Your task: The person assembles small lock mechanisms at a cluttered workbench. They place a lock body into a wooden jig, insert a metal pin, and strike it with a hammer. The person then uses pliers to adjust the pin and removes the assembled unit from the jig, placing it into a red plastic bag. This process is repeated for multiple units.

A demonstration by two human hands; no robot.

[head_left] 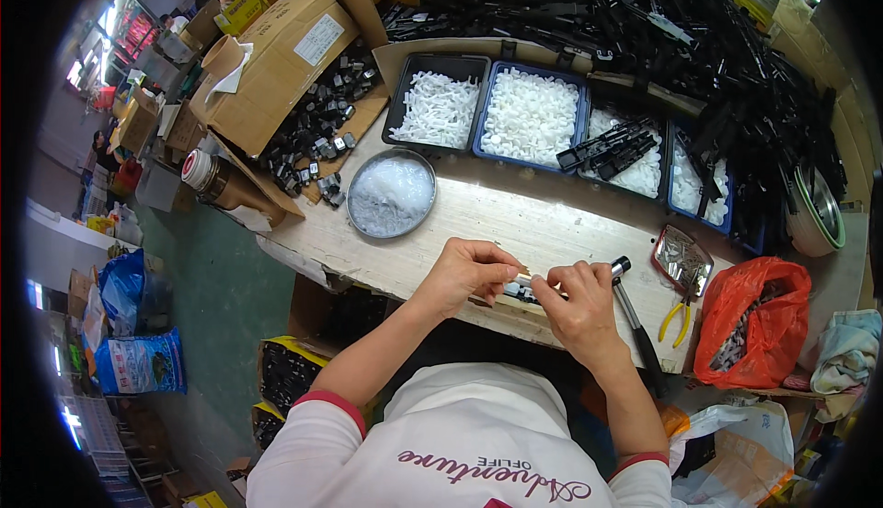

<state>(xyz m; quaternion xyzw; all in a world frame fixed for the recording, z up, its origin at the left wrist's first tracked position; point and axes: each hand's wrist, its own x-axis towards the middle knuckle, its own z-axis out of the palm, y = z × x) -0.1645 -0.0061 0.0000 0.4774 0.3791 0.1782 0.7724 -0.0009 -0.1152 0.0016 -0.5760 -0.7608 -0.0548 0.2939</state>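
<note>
Close to the front edge of the workbench (478,204), my two hands meet over a small white part (523,280). My left hand (467,276) pinches its left end between thumb and fingertips. From the other side, the curled fingers and thumb of my right hand (579,305) press on the same part, hiding much of it. Just below the fingertips lies a small dark and silvery piece (521,294), too covered to name. A hammer (635,315) with a black grip rests right beside my right hand. Farther right are yellow-handled pliers (677,317).
Trays of white plastic parts (532,112) line the back, under a heap of black parts (644,25). A round metal dish (393,192) holds whitish translucent bits. Right of me are a red bag (750,324) and a box of pins (682,258); left, a carton (276,66) spills black-and-silver pieces.
</note>
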